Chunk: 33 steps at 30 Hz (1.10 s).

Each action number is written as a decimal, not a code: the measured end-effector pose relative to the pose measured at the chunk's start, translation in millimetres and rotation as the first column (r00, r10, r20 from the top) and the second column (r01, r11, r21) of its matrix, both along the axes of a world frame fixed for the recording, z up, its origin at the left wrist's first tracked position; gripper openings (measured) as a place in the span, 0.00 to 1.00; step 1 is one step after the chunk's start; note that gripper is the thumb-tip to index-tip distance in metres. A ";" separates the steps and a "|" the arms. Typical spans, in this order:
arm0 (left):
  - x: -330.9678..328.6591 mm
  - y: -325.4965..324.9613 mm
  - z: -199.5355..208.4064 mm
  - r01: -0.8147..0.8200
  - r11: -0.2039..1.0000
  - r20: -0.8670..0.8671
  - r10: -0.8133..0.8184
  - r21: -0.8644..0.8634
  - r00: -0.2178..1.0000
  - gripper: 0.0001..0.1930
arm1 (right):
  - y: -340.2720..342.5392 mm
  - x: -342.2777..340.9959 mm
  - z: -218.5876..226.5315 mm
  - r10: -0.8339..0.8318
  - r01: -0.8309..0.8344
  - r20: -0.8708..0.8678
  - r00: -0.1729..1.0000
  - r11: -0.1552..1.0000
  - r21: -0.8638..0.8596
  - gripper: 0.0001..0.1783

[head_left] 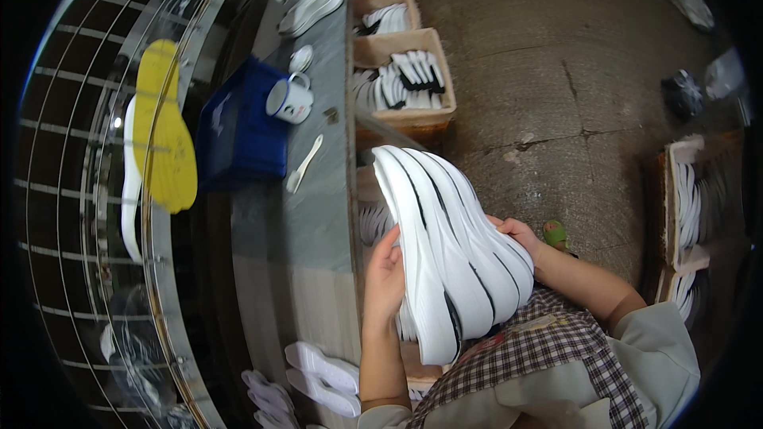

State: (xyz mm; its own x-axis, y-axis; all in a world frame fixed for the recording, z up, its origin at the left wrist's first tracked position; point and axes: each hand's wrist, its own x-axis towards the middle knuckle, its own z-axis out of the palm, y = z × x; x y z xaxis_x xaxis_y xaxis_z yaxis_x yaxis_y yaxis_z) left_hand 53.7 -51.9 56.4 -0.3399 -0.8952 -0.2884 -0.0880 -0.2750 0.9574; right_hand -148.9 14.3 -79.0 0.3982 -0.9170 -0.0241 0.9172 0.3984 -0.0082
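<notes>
A stack of several white shoe soles [453,246] is held in front of my checked apron, their edges pressed together with dark gaps between some of them. My left hand [387,274] grips the stack's left side, thumb and fingers against the outermost sole. On the far right side, my right hand [517,232] is closed round the stack's edge, its fingers partly hidden behind the soles. To the left of the stack runs a grey workbench [326,222].
On the bench lie a white brush [305,164], a white mug [290,99], a blue crate [242,131] and loose soles [324,373]. Bins of soles [445,83] line the bench's right side. More sole bins [672,206] stand at right. A yellow insole [167,127] hangs on the wire rack.
</notes>
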 end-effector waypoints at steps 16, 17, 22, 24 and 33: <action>-233.0 -62.7 -89.5 0.068 0.992 -0.242 -0.091 -0.102 0.966 0.36 | -20.8 -207.7 -39.7 -0.185 0.167 -0.811 0.555 0.980 -0.109 0.44; -243.5 -66.4 -97.0 0.004 0.999 -0.253 -0.016 -0.049 0.967 0.36 | -23.7 -215.6 -39.3 -0.179 0.169 -0.815 0.551 0.980 -0.101 0.45; -273.1 -97.6 -129.8 0.250 0.653 -0.448 0.155 0.715 0.881 0.29 | -50.0 -235.5 -40.8 -0.222 0.194 -0.807 0.547 0.972 -0.136 0.48; -273.7 -112.3 -143.0 0.354 0.502 -0.475 0.134 0.789 0.870 0.28 | -67.2 -235.8 -44.9 -0.216 0.200 -0.807 0.550 0.972 -0.123 0.47; -286.5 -244.3 -225.2 0.156 0.772 -0.372 0.111 0.617 0.922 0.27 | -149.3 -272.4 -4.8 -0.145 0.415 -0.899 0.414 0.909 0.045 0.43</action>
